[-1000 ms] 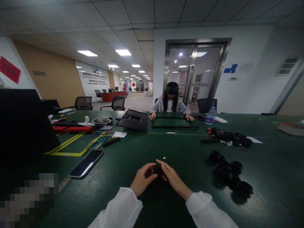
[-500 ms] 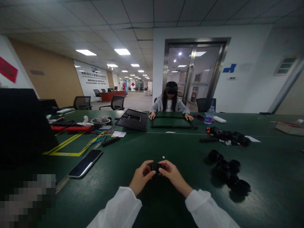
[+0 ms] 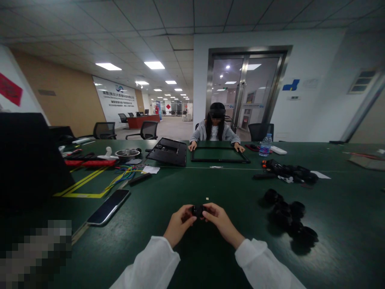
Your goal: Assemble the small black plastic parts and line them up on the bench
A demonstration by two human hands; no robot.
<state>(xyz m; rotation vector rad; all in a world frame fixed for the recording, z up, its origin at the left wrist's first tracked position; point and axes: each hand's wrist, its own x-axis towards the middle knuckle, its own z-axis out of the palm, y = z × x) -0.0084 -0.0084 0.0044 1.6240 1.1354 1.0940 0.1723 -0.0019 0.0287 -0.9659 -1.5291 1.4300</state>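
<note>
A small black part (image 3: 197, 211) is held between the fingertips of the left hand (image 3: 179, 224) and the right hand (image 3: 221, 222), just above the green worktop (image 3: 186, 182). A phone (image 3: 108, 207) is laid to the left, and a cluster of black round pieces (image 3: 290, 218) is spread to the right. Across the worktop, a black rectangular frame (image 3: 221, 161) is gripped at its sides by a seated person (image 3: 215, 130), with a bottle (image 3: 265, 145) placed nearby.
</note>
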